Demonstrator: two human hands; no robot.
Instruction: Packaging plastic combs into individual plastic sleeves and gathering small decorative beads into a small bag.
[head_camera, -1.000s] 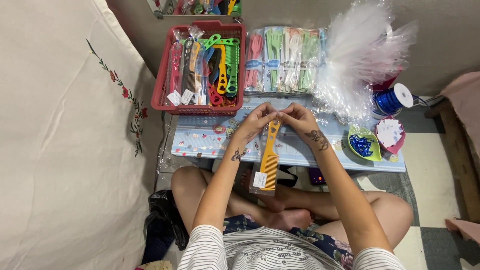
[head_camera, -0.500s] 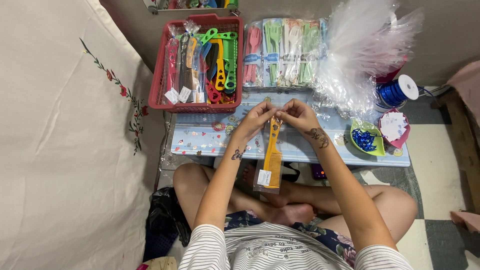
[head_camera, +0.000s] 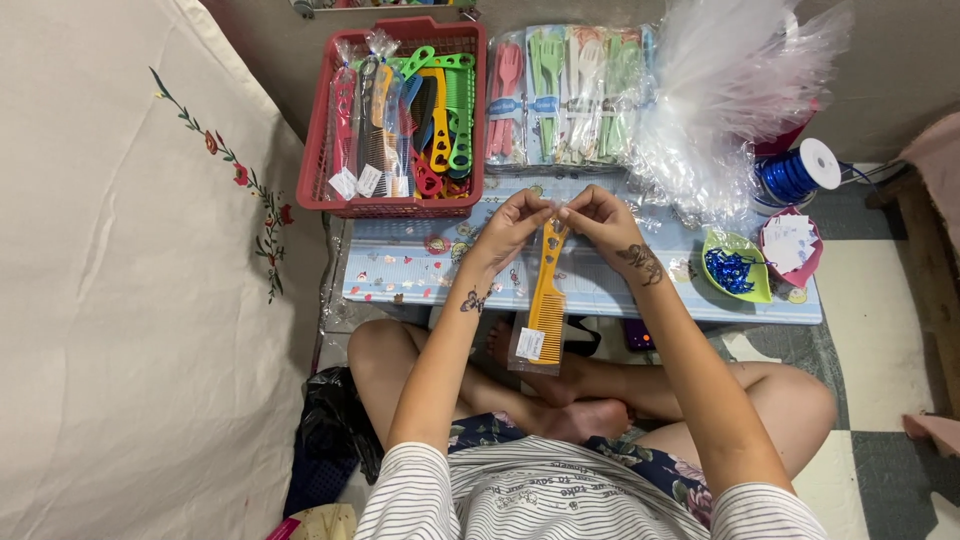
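Your left hand (head_camera: 512, 222) and right hand (head_camera: 600, 218) pinch the top of the yellow comb (head_camera: 547, 300) in its clear sleeve, hanging over the desk's (head_camera: 400, 275) near edge. Sleeve on, top unsealed. Finished combs fill the red basket (head_camera: 318, 150) at the far-left corner.

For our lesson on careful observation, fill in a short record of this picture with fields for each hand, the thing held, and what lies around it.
left hand: pinches the top of the bag, left side
right hand: pinches the top, right side
held item: orange plastic comb in a clear bag, hanging upright, white tag at the bottom
behind: red plastic basket of coloured combs; heap of clear plastic bags
right side: spool of blue ribbon; green dish of blue pieces
surface: low patterned table
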